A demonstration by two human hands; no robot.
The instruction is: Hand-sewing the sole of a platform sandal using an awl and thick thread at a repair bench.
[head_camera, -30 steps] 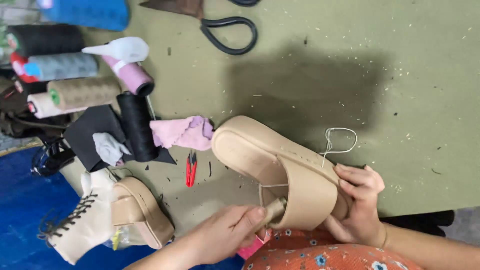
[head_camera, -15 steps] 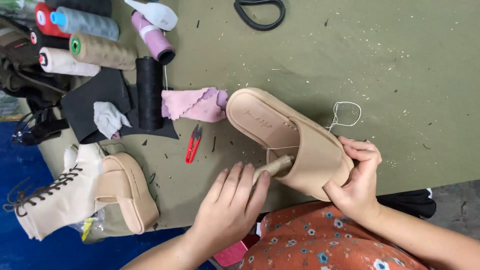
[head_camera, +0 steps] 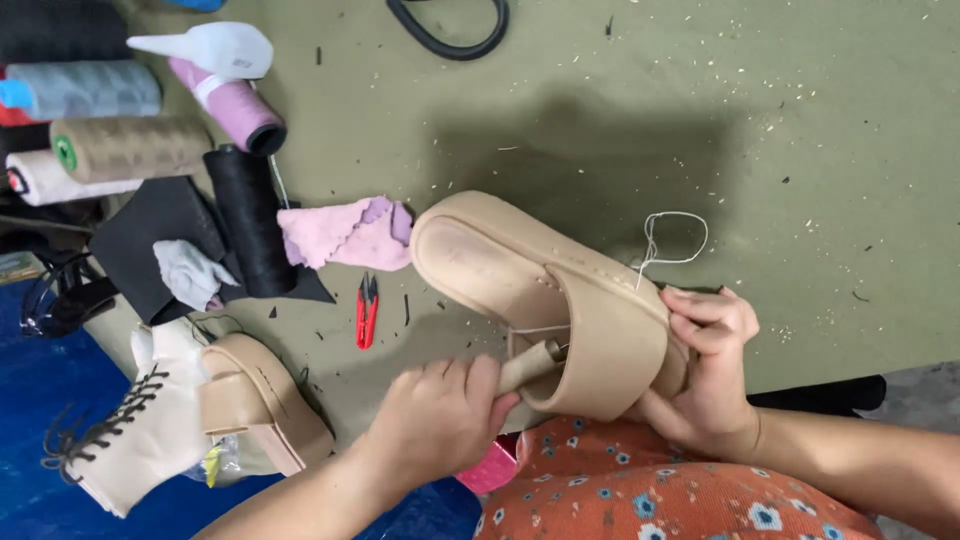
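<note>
While resting heel-down against the lap with toe over the green table (head_camera: 820, 120), beige platform sandal (head_camera: 540, 290) found gripped at the heel end by right hand (head_camera: 705, 375), fingers curled closed around sole and strap edge. Left hand (head_camera: 435, 420) closed on tan tool handle (head_camera: 530, 365) pushed under the wide strap; advisable to keep sole braced and drive straight along the stitch line. Loose white thread (head_camera: 670, 235) near heel, red snips (head_camera: 367, 310) lying apart by the toe.
</note>
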